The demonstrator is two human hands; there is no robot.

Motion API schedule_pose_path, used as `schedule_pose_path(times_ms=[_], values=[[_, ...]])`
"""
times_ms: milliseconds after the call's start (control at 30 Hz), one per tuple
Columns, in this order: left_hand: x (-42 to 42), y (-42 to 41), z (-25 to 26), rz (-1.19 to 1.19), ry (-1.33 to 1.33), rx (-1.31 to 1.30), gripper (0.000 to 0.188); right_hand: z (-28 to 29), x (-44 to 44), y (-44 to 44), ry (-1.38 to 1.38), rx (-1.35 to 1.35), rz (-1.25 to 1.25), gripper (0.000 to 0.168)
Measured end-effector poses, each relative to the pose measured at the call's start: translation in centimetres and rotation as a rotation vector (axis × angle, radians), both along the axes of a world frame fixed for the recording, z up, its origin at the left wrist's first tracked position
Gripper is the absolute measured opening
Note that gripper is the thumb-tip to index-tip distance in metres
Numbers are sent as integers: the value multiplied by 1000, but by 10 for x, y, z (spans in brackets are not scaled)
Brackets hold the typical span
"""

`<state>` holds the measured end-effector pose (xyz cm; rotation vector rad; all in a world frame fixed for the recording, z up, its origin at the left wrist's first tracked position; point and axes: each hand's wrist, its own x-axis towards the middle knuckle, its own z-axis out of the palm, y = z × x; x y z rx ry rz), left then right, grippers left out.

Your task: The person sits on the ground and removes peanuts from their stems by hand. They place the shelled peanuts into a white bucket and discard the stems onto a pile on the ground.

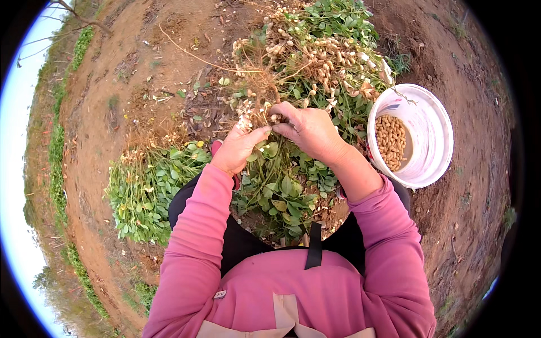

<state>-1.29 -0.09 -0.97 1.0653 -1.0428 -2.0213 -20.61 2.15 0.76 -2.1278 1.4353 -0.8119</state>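
A peanut plant point(274, 169) lies between my knees, its leaves towards me and its roots and pods up at my hands. My left hand point(241, 145) is closed around the stems just below the roots. My right hand point(308, 129) pinches at the pods beside it, thumb and finger close to my left thumb; the fingers partly hide what they grip. To the right stands a white plastic bucket point(431, 139), tilted in this view, with shelled-looking tan peanut pods point(391, 141) at its bottom.
A large heap of pulled peanut plants with pods point(325, 59) lies ahead. Another bundle of leafy plants point(148, 194) is on the soil at the left. Bare branches point(84, 19) reach in at the upper left. Dry leaves litter the brown ground.
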Motion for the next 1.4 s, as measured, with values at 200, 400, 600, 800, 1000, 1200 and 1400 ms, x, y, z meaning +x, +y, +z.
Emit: schedule_pose_path(times_ms=[200,400,600,800,1000,1200,1400], values=[[-2,-4,3,37,42,-42,30,-1,12,0,-88,-77,-143,24],[-12,3,3,94,75,-48,31,-4,19,-2,-14,34,-201,20],[-2,-2,0,208,123,44,25,-8,15,-8,-510,150,-29,23],[3,-2,1,267,240,133,20,11,4,0,-1020,452,-202,21],[28,-2,1,380,310,56,19,7,-153,30,44,96,-899,25],[42,14,26,493,82,-392,26,-47,-186,62,351,126,-646,49],[111,53,99,715,-739,-1240,31,-33,-104,80,6,507,-289,41]])
